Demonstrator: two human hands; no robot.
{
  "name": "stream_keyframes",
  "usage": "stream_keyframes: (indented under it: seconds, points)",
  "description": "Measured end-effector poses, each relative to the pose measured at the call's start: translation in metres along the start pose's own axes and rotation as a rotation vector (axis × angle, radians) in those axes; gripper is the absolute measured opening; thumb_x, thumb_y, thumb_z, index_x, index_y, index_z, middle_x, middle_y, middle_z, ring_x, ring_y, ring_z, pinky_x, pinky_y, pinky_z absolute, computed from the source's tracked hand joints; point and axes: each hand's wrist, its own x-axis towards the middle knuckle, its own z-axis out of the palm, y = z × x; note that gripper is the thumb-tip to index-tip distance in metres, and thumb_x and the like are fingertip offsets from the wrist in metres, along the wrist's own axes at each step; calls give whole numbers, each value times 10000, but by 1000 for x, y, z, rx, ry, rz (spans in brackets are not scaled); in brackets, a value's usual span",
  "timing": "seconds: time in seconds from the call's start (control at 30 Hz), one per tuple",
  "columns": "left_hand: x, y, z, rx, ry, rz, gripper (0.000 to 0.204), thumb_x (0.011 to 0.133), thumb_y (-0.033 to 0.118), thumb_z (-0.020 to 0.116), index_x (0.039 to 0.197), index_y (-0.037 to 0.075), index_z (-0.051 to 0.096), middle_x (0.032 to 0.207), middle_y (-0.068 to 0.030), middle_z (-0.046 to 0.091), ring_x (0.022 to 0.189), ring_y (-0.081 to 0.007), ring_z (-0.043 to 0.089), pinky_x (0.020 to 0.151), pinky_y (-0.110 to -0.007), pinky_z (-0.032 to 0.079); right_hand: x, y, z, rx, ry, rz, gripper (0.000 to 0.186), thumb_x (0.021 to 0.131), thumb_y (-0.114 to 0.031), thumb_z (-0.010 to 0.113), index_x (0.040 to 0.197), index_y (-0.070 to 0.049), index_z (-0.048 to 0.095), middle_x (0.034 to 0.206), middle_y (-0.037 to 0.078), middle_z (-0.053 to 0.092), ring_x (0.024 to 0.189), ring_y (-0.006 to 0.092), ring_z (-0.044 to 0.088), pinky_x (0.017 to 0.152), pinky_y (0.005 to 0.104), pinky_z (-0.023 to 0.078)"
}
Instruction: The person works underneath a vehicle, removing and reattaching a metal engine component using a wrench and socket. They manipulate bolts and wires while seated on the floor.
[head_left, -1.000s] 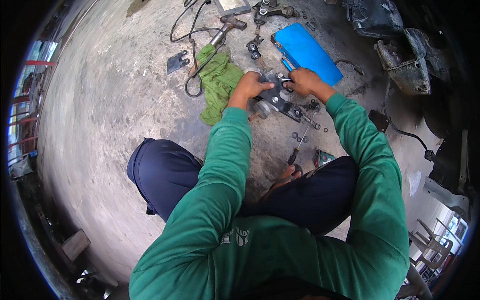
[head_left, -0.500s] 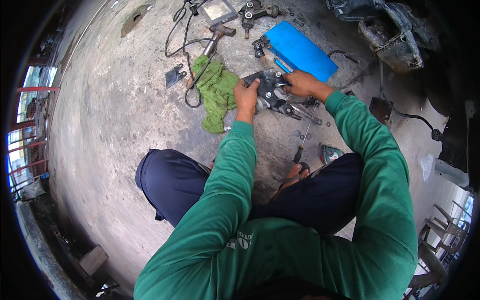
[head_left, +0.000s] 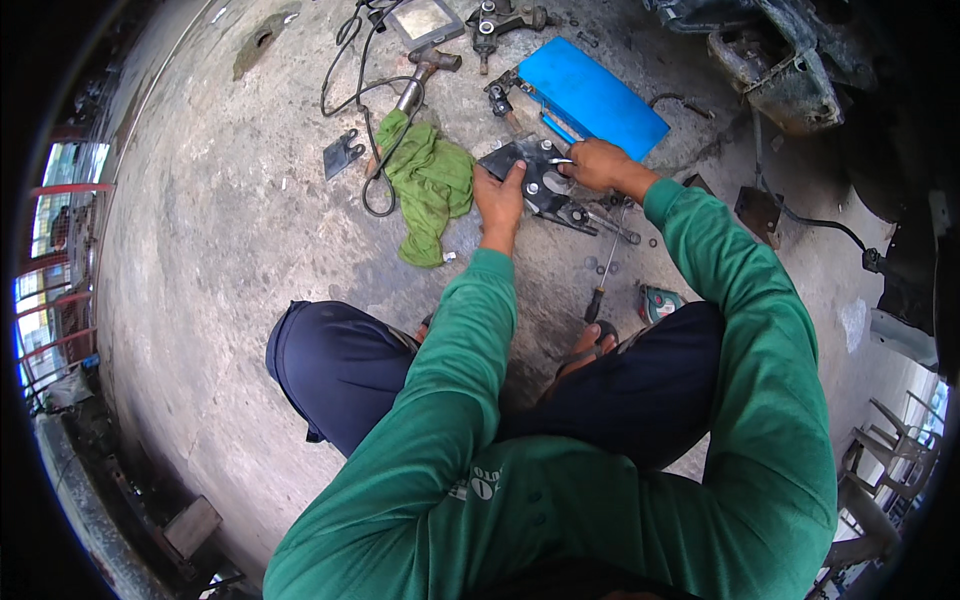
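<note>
A black metal bracket (head_left: 508, 156) with several bolts lies low over the concrete floor in front of me. My left hand (head_left: 499, 207) is closed on its left edge, with the thumb pressed on top. At its right side, my right hand (head_left: 600, 166) is closed round a silver wrench (head_left: 561, 161). The wrench's end reaches over the bracket by the bolts; the rest is hidden in my fist, and I cannot tell whether it sits on a bolt head. Beside my left hand lies a crumpled green cloth (head_left: 432, 185).
A blue case (head_left: 592, 95) lies beyond my right hand. A hammer (head_left: 425, 75), a looped black cable (head_left: 365, 125) and a small dark plate (head_left: 343, 155) are at the far left. Nearer are a screwdriver (head_left: 596, 300) and a green tape measure (head_left: 659, 303). Car parts (head_left: 795, 95) stand at the right.
The view has shifted slightly, so the floor items sit a little further left. The wrench's visible end has changed angle slightly with my right hand. Both hands keep their grip.
</note>
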Motion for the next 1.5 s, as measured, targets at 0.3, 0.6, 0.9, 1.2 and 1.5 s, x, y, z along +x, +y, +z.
stream_keyframes:
  seconds: [0.3, 0.6, 0.9, 1.2, 1.5]
  points:
    - [-9, 10, 3, 0, -7, 30, 349, 812, -8, 797, 1083, -51, 580, 985, -134, 716, 845, -179, 685, 765, -312, 549, 1, -12, -4, -27, -32, 85, 364, 937, -343, 641, 1096, -21, 706, 1082, 210, 713, 1051, 394, 673, 905, 483, 532]
    - [-12, 19, 7, 50, -52, -46, 275, 830, 4, 790, 1081, -26, 680, 1027, -98, 739, 895, -163, 687, 802, -298, 537, -7, 8, -2, 84, -174, 19, 367, 918, -345, 655, 1084, -21, 699, 1081, 212, 707, 1044, 380, 671, 888, 491, 523]
    - [-12, 30, 7, 124, -106, -113, 242, 829, 25, 795, 1056, -24, 724, 1004, -69, 748, 860, -136, 679, 792, -287, 530, 0, 13, 9, 64, -57, -6, 440, 939, -419, 652, 1039, 7, 695, 899, 176, 707, 866, 318, 688, 766, 465, 506]
    - [-14, 25, 11, 200, -163, -7, 234, 812, 35, 804, 1027, -24, 731, 961, -62, 754, 823, -132, 687, 757, -280, 534, -11, 54, 19, 435, 403, -112, 393, 996, -387, 617, 933, -11, 713, 729, 126, 655, 735, 278, 652, 692, 422, 490]
    - [-9, 25, 2, 409, -81, 61, 270, 775, 108, 846, 964, -47, 730, 906, -98, 755, 773, -152, 691, 730, -303, 540, -15, 37, 16, 675, -248, 149, 542, 999, -532, 581, 914, -18, 730, 650, 67, 586, 614, 182, 554, 600, 369, 455]
